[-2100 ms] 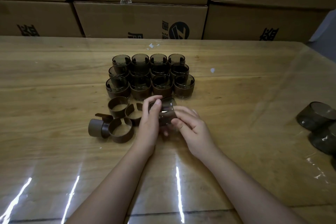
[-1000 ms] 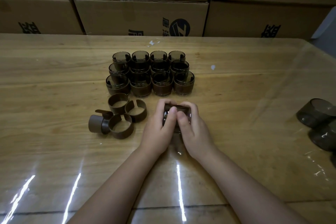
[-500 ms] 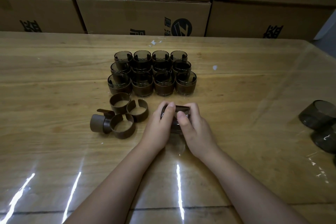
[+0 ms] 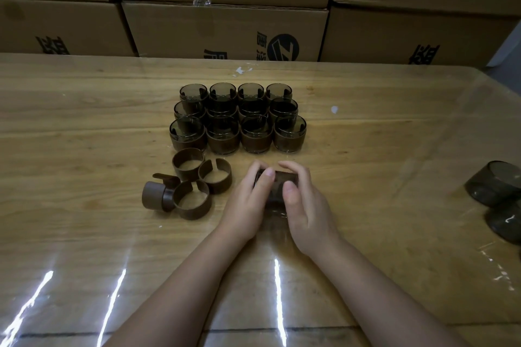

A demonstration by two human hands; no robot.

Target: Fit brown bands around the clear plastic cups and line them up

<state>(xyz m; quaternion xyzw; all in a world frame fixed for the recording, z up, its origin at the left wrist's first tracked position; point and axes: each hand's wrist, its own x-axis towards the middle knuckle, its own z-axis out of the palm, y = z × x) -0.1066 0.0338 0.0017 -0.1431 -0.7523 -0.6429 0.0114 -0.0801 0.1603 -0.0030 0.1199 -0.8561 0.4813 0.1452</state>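
A clear cup with a brown band (image 4: 278,187) stands on the table between my two hands. My left hand (image 4: 248,203) grips its left side with thumb and fingers curled round it. My right hand (image 4: 306,205) grips its right side, thumb on the band's near face. Most of the cup is hidden by my fingers. Behind it, several banded cups (image 4: 238,118) stand in three neat rows. Several loose brown bands (image 4: 191,183) lie to the left of my hands.
Bare smoky cups (image 4: 496,191) lie on their sides at the table's right edge. Stacked cardboard boxes (image 4: 225,28) wall off the far edge of the wooden table (image 4: 84,127), which has a shiny clear cover.
The cup was held tilted above the table two seconds ago; now it stands on the table, both hands wrapped round it and pressing on the band. Hands barely moved in the last half second.
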